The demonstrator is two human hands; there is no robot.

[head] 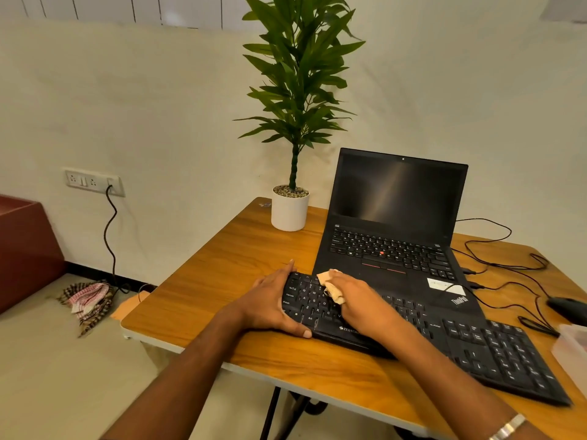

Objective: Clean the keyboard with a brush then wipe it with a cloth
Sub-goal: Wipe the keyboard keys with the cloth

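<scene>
A black external keyboard lies across the front of the wooden table, running from centre to lower right. My left hand grips its left end, thumb on the front edge and fingers over the far edge. My right hand holds a small beige cloth and presses it on the keys near the keyboard's upper left. The cloth shows only in part, between and under my fingers. No brush is in view.
An open black laptop stands right behind the keyboard, its front edge touching it. A white potted plant sits at the table's far side. Cables and a black mouse lie at right, a clear plastic container at the right edge.
</scene>
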